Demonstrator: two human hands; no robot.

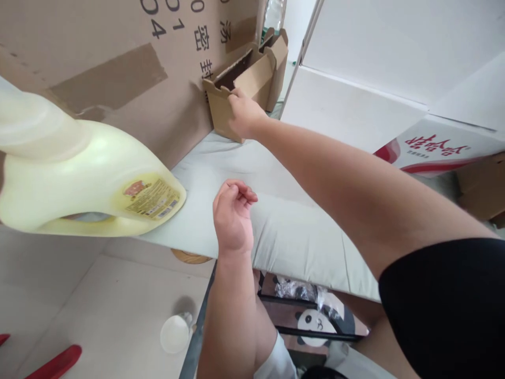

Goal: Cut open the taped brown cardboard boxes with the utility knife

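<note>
My right hand [245, 115] reaches across from the right and grips the near edge of a small open cardboard box [224, 110]. The fingertips are closed at the box's upper rim, beside a raised flap. This box stands on a pale cloth-covered surface [307, 237], against a large carton. In front of it, above the cloth, my left hand [233, 216] is turned partly palm up. Its fingers are loosely curled in toward the thumb, with nothing seen in them.
A big pale-yellow plastic jug [90, 173] looms at left, near the large printed carton [118, 68]. Behind the small box is a clear bottle [273, 16]. White boxes [355, 100] stand at right. Below are a white cup [174, 334], a red object [55, 363] and a panda-patterned item [315, 323].
</note>
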